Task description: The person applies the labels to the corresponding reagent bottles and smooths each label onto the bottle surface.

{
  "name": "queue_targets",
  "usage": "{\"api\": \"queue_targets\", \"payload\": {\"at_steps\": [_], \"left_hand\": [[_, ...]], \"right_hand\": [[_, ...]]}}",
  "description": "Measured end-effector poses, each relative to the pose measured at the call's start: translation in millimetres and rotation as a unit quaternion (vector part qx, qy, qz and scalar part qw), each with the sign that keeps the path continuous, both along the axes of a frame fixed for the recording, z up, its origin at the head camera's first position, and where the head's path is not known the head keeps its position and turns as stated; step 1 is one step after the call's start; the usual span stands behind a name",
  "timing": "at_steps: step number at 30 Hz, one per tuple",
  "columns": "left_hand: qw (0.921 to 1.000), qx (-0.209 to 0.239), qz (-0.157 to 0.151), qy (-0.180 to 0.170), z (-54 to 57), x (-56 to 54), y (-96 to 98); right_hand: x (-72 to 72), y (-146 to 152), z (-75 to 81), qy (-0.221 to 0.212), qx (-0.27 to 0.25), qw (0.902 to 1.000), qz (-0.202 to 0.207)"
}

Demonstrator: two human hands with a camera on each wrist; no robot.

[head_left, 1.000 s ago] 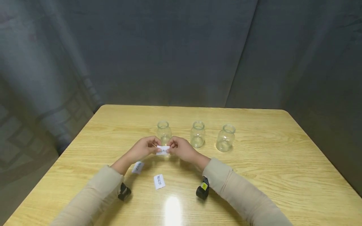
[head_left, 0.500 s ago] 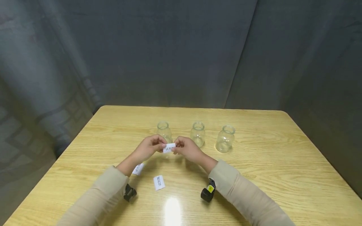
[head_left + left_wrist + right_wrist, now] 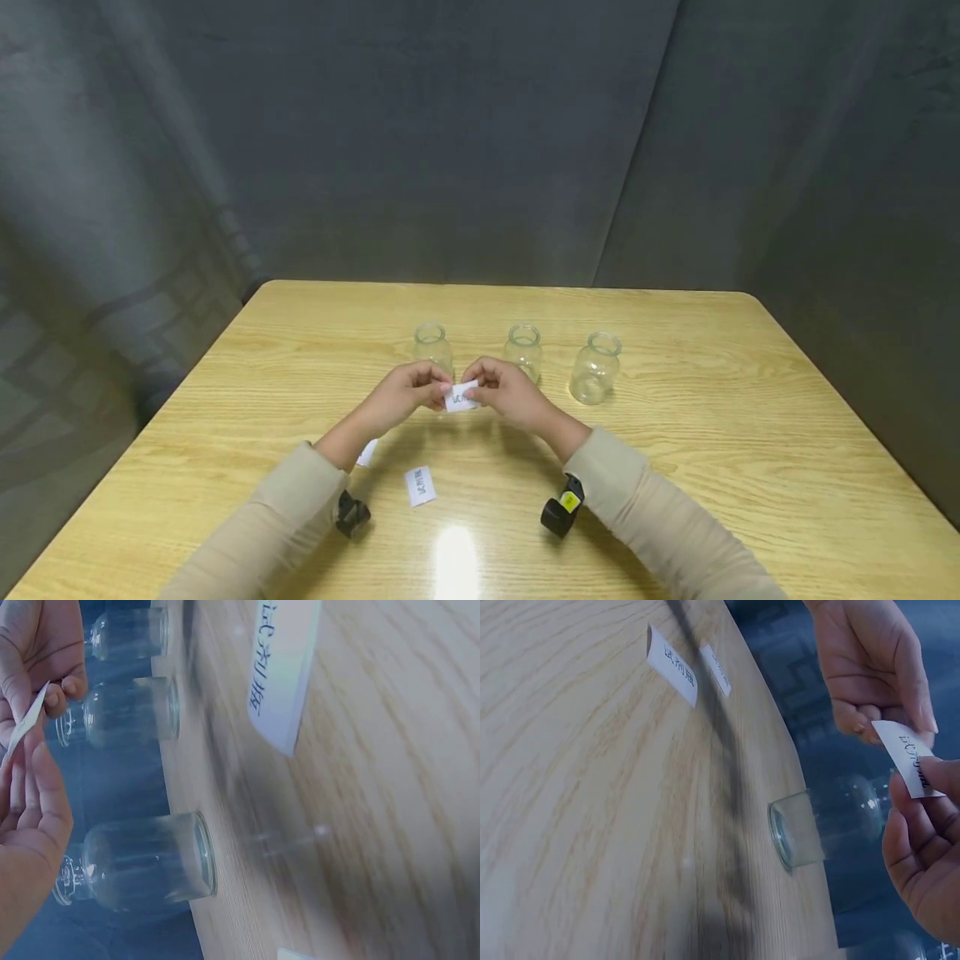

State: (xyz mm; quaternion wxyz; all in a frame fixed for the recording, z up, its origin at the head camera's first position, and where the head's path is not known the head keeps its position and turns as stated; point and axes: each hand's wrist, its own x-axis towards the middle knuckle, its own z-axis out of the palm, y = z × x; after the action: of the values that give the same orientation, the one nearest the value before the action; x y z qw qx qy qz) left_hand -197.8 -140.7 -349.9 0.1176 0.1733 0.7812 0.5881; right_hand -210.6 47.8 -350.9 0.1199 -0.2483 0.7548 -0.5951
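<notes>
A small white paper label [image 3: 457,401] with dark printed characters is held up between both hands above the table. My left hand [image 3: 407,392] pinches its left end with thumb and fingers. At the other end, my right hand [image 3: 512,395] grips it, the thumb lying over part of the print in the right wrist view. Just behind the hands stand a clear glass jar [image 3: 432,343] and a second glass jar [image 3: 524,348], their lower parts partly covered by the fingers. A third glass jar [image 3: 595,373] is upright farther right.
Another printed label [image 3: 421,486] lies on the wooden table [image 3: 712,433] nearer the body. One more label [image 3: 367,452] is partly hidden by the left wrist. Dark curtains [image 3: 450,142] hang beyond the table's far edge.
Both hands have shifted a little to the right, carrying the label with them. The left wrist now covers more of the label lying at left. The jars stay where they were.
</notes>
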Motion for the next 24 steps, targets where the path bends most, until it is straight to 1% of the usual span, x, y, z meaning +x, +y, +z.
{"api": "queue_targets", "payload": {"at_steps": [4, 10, 16, 24], "left_hand": [[0.9994, 0.010, -0.023, -0.024, -0.1, 0.2, -1.6], [0.9987, -0.001, -0.039, -0.033, 0.5, 0.5, -2.0], [0.9975, 0.008, -0.054, -0.044, -0.1, -0.3, -2.3], [0.9959, 0.011, -0.075, -0.051, -0.9, 0.8, -0.5]], "right_hand": [[-0.7, 3.6, -0.1, 0.004, -0.003, 1.0000, 0.004], [-2.5, 8.2, -3.6, 0.002, 0.007, 0.9998, 0.020], [-3.1, 11.9, -3.5, 0.007, 0.007, 0.9992, 0.039], [-3.1, 15.0, -8.1, 0.003, -0.002, 0.9990, 0.045]]}}
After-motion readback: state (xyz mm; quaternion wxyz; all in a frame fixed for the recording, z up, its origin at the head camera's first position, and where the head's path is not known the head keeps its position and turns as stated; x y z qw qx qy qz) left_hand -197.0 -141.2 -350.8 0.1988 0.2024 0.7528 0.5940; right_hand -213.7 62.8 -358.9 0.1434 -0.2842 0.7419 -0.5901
